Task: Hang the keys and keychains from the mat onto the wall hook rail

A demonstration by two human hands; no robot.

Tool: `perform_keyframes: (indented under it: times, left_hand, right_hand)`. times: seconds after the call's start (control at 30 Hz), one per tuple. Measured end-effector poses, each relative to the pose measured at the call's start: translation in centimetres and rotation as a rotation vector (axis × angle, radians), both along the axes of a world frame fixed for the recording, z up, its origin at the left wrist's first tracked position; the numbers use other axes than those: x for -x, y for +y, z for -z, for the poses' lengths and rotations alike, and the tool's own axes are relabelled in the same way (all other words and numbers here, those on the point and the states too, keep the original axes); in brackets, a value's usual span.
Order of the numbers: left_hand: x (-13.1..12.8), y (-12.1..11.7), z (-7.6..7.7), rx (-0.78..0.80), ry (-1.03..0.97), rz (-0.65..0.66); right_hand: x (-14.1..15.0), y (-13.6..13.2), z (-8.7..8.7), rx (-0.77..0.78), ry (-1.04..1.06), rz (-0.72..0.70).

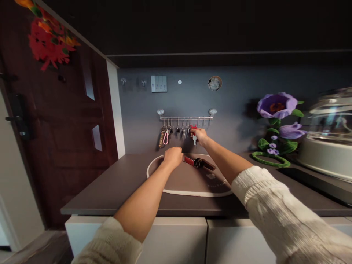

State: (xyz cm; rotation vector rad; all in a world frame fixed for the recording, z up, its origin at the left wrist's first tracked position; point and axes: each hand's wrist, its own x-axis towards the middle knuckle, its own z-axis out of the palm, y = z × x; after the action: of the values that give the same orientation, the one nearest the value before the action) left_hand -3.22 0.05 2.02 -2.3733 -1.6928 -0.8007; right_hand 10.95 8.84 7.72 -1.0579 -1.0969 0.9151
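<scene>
My right hand (200, 135) is at the wall, its fingers pinched on a red key holder (194, 127) with a silver key (194, 139) hanging below. The red holder is against the right half of a metal hook rail (187, 118); whether it hangs from a hook is hidden. My left hand (173, 157) is closed above the mat, back of the hand towards me, and what its fingers hold is hidden. Just right of it is a dark watch-like thing (198, 162) with a red and a brown strap. Several key bunches (183, 132) and a pink loop (165, 138) hang along the rail.
A brown mat (187, 181) with a white edge lies on the dark counter (115, 187). At right stand purple craft flowers (277, 106), a white appliance with a clear dome (324, 150) and a flat black object (316, 185). A dark red door (68, 146) is at left.
</scene>
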Motion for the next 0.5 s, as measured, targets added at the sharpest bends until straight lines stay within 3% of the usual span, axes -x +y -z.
perform_keyframes:
  times: [0.17, 0.5]
  left_hand:
    - [0.2, 0.3, 0.1, -0.009, -0.167, 0.042]
    - [0.5, 0.4, 0.1, 0.037, -0.297, 0.082]
  right_hand:
    - [-0.1, 0.6, 0.9, -0.024, -0.022, 0.008]
    - [-0.1, 0.9, 1.6, -0.106, -0.130, 0.025]
